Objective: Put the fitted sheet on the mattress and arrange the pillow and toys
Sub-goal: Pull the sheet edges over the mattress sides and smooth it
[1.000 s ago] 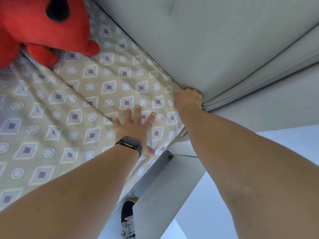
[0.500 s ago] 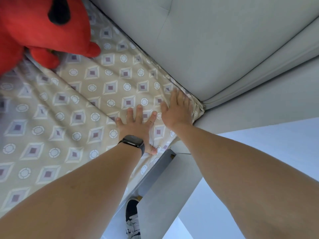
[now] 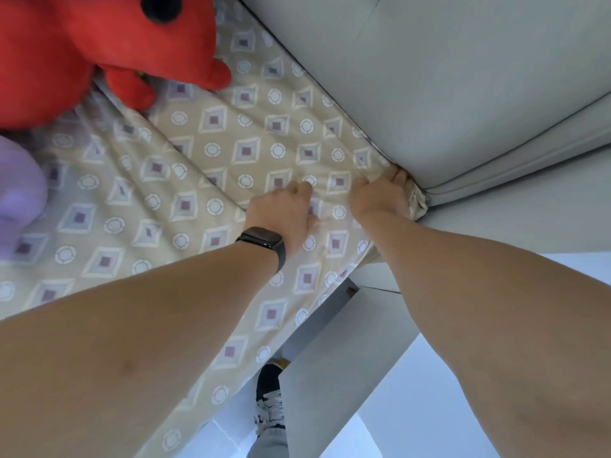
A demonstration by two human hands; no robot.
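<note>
The right hand [image 3: 380, 196] is curled at the mattress corner, fingers closed on the bunched edge of the fitted sheet [image 3: 231, 153] where it meets the grey headboard [image 3: 446, 87]. Just beside it, the left hand [image 3: 284, 213], a dark watch [image 3: 264, 242] on its wrist, presses down on the sheet with fingers bent, pinching a fold. The patterned beige sheet covers the mattress top. Farther up lies a red plush toy [image 3: 82, 44], with a purple toy [image 3: 16, 193] at the left edge.
</note>
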